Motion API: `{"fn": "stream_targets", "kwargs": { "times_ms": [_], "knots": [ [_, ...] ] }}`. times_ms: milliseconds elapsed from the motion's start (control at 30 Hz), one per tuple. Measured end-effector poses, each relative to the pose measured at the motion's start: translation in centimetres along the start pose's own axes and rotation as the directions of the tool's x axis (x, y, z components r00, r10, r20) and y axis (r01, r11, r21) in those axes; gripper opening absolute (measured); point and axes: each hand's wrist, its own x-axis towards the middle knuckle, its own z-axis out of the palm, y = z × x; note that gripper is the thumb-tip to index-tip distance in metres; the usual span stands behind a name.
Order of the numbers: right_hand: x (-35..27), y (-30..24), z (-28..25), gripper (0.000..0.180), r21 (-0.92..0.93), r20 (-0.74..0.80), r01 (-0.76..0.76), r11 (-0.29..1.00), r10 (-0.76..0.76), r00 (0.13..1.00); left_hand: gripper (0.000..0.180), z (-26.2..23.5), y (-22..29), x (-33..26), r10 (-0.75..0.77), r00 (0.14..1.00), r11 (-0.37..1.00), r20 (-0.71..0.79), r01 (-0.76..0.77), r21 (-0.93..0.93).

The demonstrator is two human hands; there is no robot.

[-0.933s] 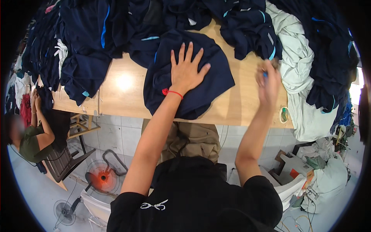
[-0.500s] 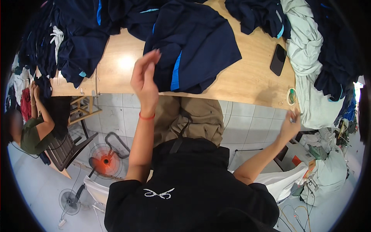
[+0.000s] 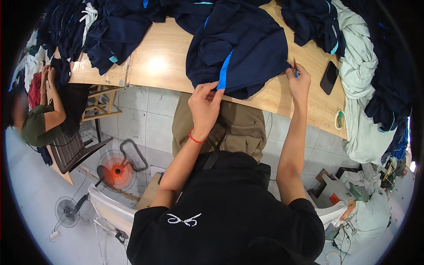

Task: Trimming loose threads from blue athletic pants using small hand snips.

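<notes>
A dark navy garment [image 3: 240,46] with a light blue stripe lies on the wooden table [image 3: 163,62], its lower edge hanging over the near side. My left hand [image 3: 205,104] pinches that lower edge beside the blue stripe. My right hand [image 3: 298,81] grips a small blue-handled snipping tool [image 3: 295,68] pressed against the garment's right edge. A red band circles my left wrist.
Piles of navy clothing [image 3: 101,26] crowd the table's far and left parts. A black phone [image 3: 329,77] and a small round tape roll [image 3: 339,119] lie at the right, beside pale green cloth [image 3: 360,84]. Another person [image 3: 42,119] sits at left; fans [image 3: 115,170] stand on the floor.
My left hand lifted off the flattened garment and came back to pinch its near edge. My right hand dropped below the table, then rose with the tool to the garment's right edge.
</notes>
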Motion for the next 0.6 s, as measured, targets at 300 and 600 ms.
{"fn": "stream_targets", "kwargs": {
  "times_ms": [300,600],
  "knots": [
    [-6.1,-0.8,-5.7,0.010,0.909,0.416,-0.399,-0.121,0.317,0.852,0.028,-5.2,2.8,4.6,-0.368,0.750,-0.064,0.549,0.569,-0.820],
    [-7.6,-5.1,-7.7,0.016,0.847,0.494,-0.529,0.044,0.298,0.817,0.025,-7.7,2.6,4.3,-0.417,0.842,0.148,0.343,0.436,-0.888]
  ]
}}
